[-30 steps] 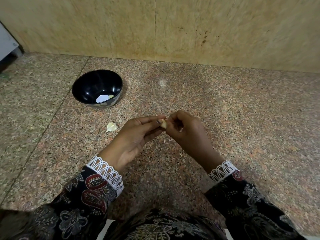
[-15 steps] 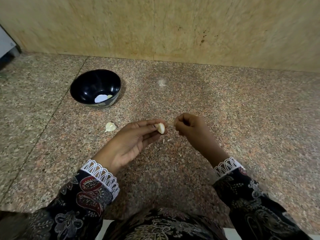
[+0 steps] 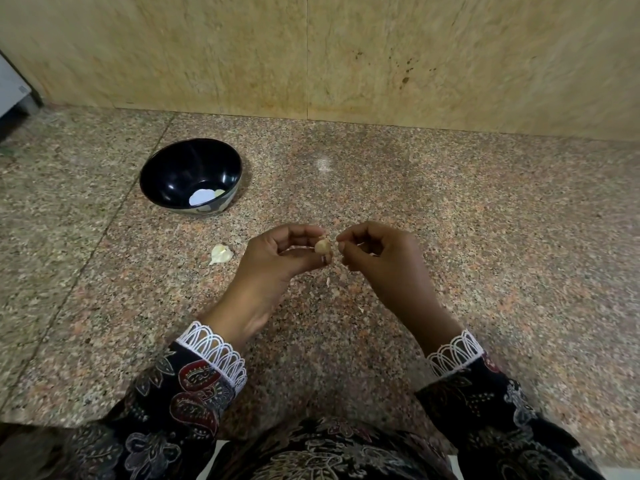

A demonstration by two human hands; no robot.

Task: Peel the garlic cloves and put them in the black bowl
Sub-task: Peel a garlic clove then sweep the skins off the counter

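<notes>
A speckled stone counter (image 3: 450, 237) runs back to a tan stone wall (image 3: 415, 57). The left hand (image 3: 277, 261) is curled and pinches a small garlic clove (image 3: 322, 246) between its thumb and fingertips, held up over the counter. The right hand (image 3: 377, 258) sits just beside it with its fingers curled in. Its fingertips are pinched together next to the clove, maybe on a tiny bit of skin, but that is too small to tell. The clove looks pale and round. The black bowl (image 3: 173, 174) stands to the back left, with a pale piece inside. Another garlic clove (image 3: 220, 253) lies on the counter between bowl and left hand. Bare counter spreads wide to the right.
</notes>
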